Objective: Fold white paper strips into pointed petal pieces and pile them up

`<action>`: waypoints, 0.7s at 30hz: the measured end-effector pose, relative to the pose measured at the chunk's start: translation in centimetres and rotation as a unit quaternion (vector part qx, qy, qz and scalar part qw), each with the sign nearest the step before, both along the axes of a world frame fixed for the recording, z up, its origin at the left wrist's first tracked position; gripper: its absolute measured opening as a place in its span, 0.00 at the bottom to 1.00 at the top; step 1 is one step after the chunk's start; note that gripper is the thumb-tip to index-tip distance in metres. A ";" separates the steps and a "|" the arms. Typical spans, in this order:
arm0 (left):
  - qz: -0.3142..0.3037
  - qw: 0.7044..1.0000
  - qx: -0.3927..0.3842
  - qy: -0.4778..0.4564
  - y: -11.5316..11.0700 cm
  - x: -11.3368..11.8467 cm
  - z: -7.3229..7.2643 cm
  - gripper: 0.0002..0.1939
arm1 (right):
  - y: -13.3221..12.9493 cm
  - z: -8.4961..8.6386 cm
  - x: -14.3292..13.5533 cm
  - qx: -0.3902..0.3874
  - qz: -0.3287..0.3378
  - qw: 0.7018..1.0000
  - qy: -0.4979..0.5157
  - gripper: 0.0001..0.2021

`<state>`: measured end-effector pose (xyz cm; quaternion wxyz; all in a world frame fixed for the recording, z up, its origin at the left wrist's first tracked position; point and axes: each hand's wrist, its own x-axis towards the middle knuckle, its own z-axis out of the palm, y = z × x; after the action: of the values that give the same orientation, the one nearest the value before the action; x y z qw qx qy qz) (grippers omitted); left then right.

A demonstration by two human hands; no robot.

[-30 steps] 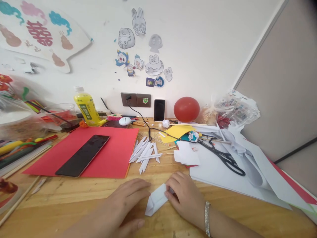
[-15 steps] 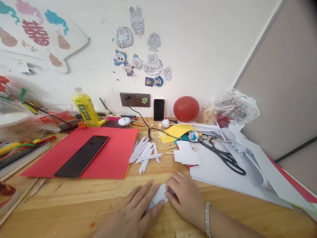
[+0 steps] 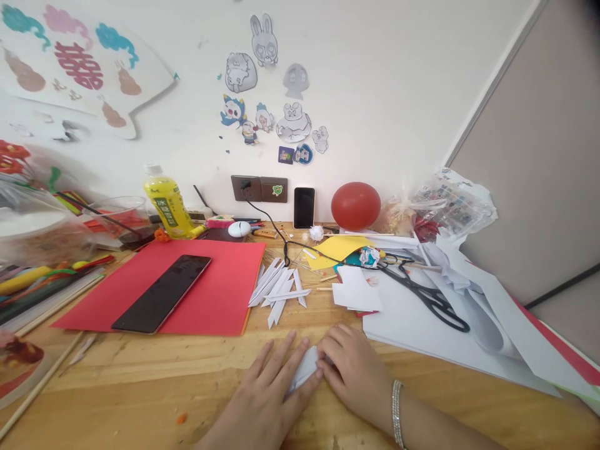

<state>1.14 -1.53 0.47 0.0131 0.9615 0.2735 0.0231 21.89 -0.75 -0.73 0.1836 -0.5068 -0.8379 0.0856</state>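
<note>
A small folded piece of white paper [image 3: 307, 365] lies on the wooden table between my two hands. My left hand [image 3: 269, 384] rests flat over its near left part, fingers stretched out and spread, the thumb along its lower edge. At the paper's right end my right hand [image 3: 349, 369] has curled fingers and thumb closed on it, with a sparkly bracelet at the wrist. Much of the paper is hidden under the hands. Beyond them sits a loose pile of folded white paper strips [image 3: 280, 289].
Red paper [image 3: 229, 281] bearing a black tablet-like phone [image 3: 164, 294] lies to the left. On the right, black-handled scissors [image 3: 435, 303] rest on white sheets [image 3: 403, 337]. A red balloon [image 3: 356, 206], a yellow drink bottle [image 3: 167, 203] and an upright phone [image 3: 304, 208] stand by the wall.
My left hand has slid slightly forward over the paper, covering more of it, and its thumb now meets my right fingertips. The whole view has shifted a little.
</note>
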 end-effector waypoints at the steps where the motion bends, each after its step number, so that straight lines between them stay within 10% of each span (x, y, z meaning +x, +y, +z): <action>1: -0.002 1.000 -0.003 0.007 0.1 0.1 -0.1 0.40 | 0.0 0.0 0.0 -0.002 0.000 1.000 0.001 0.04; 11: -0.025 0.992 0.116 -0.045 -0.6 -1.8 0.4 0.22 | 0.3 0.2 0.1 -0.027 -0.003 1.000 0.006 0.05; 21: -0.022 0.993 0.100 -0.061 -0.2 -3.4 0.6 0.24 | 1.4 0.4 2.1 -0.084 0.013 0.995 0.050 0.07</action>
<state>-2.30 -1.69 1.03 -0.0657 0.9605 0.2476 0.1084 24.00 0.65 -0.36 0.1803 -0.5045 -0.8242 0.1834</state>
